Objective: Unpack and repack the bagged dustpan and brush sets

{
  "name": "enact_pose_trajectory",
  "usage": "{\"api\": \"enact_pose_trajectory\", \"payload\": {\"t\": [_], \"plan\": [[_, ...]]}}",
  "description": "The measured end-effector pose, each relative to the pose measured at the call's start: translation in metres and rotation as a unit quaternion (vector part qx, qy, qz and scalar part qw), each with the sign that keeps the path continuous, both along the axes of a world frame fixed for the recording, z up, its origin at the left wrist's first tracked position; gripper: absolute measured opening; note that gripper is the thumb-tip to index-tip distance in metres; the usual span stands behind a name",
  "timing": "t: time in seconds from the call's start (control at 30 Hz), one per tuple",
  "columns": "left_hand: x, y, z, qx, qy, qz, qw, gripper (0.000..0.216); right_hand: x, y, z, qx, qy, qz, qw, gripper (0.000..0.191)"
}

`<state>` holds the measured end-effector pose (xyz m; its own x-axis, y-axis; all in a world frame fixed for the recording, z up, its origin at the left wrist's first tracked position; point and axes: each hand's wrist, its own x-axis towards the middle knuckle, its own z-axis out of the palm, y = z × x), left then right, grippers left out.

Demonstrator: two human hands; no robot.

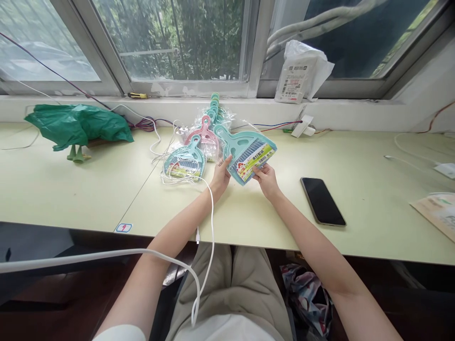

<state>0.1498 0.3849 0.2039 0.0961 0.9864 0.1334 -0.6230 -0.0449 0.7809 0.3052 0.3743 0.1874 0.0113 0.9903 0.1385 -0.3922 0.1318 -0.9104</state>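
Both my hands hold a teal dustpan and brush set (245, 150) tilted above the table, its yellow-green label facing me. My left hand (222, 176) grips its left edge. At its lower right edge, my right hand (266, 180) pinches the label side with the thumb on top. Just left of it lies another teal dustpan set (185, 158) in clear wrap, with a white cable (170, 179) looped over it. Behind these are a pink dustpan set (204, 137) and a row of several teal handles (213, 106) in clear plastic.
A black phone (323, 201) lies on the pale green table (263, 218) to the right. Green plastic (78, 125) sits at the left. A white package (300, 73) leans by the window. A screwdriver (137, 95) rests on the sill, and a paper packet (439, 210) lies far right.
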Motion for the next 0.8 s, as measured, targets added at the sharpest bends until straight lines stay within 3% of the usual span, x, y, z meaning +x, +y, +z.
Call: {"api": "enact_pose_trajectory", "payload": {"t": [0.2,0.37,0.43,0.53,0.67,0.8], "plan": [[0.011,-0.013,0.002,-0.005,0.031,-0.097,0.995,0.045,-0.003,-0.004,0.003,0.03,0.01,-0.043,0.999,0.038],[0.015,-0.015,-0.002,0.015,0.08,-0.113,0.99,0.055,-0.004,-0.006,0.008,0.029,0.026,-0.059,0.997,0.038],[0.016,-0.013,-0.004,0.015,0.093,-0.092,0.991,0.062,-0.005,-0.006,0.007,0.029,0.029,-0.06,0.997,0.037],[0.018,-0.012,-0.007,0.013,0.11,-0.008,0.994,0.069,-0.006,-0.005,0.005,0.023,0.036,-0.059,0.997,0.037],[0.02,-0.014,-0.009,0.081,0.164,0.102,0.978,0.075,-0.008,-0.005,0.003,0.014,0.054,-0.056,0.997,0.037],[0.021,-0.024,-0.001,0.143,0.211,0.121,0.959,0.082,-0.006,-0.005,0.004,0.02,0.069,-0.044,0.996,0.035]]}}
